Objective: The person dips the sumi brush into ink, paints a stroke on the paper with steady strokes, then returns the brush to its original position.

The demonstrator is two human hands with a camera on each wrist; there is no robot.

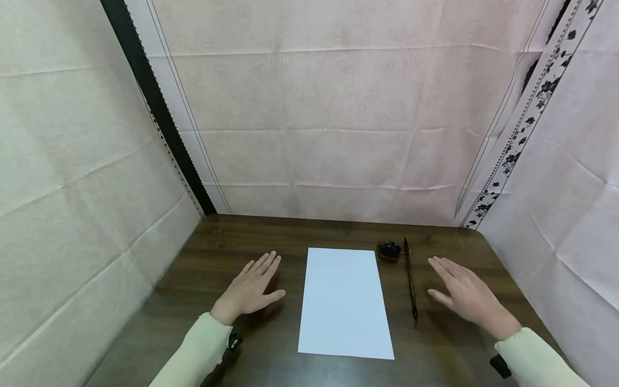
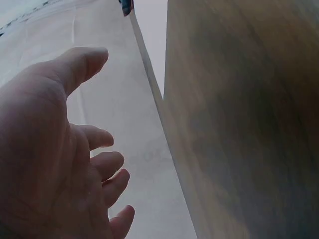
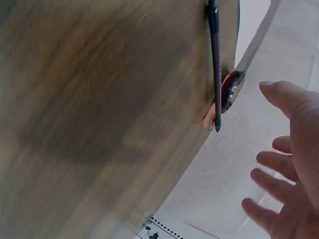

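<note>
A blank white sheet of paper (image 1: 344, 303) lies upright on the wooden table between the two hands. My left hand (image 1: 252, 287) hovers over the table left of the sheet, palm down, fingers straight, holding nothing. To the right, my right hand (image 1: 466, 293) is likewise held over the table with fingers extended and nothing in it. Between that hand and the paper lies a slim dark writing brush (image 1: 410, 282), its pointed tip toward the back. Beside the tip sits a small glossy black ink dish (image 1: 389, 251); in the right wrist view the brush (image 3: 217, 64) crosses its brownish edge.
The dark wooden table (image 1: 271, 336) meets pale cloth hangings at the back (image 1: 314, 161), left (image 1: 96, 188) and right (image 1: 570, 215). A black strip (image 1: 164, 118) runs down the left corner, and a flower-patterned border (image 1: 524, 129) down the right one.
</note>
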